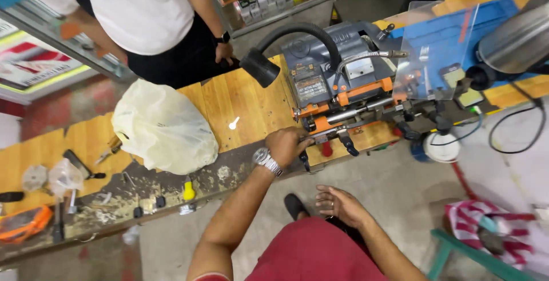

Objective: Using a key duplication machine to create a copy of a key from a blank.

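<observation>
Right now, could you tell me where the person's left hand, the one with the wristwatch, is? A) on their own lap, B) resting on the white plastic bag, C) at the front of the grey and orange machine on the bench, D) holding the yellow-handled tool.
C: the left hand is closed at the front edge of the grey and orange machine, while the right hand hovers open above the lap.

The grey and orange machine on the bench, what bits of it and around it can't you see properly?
Head view, the only one:
- The left hand covers whatever it grips at the front of the grey and orange machine.
- The clear shield blurs the machine's parts behind it.
- The small white piece on the wooden bench is too small to identify.
- The white plastic bag hides its contents.
</observation>
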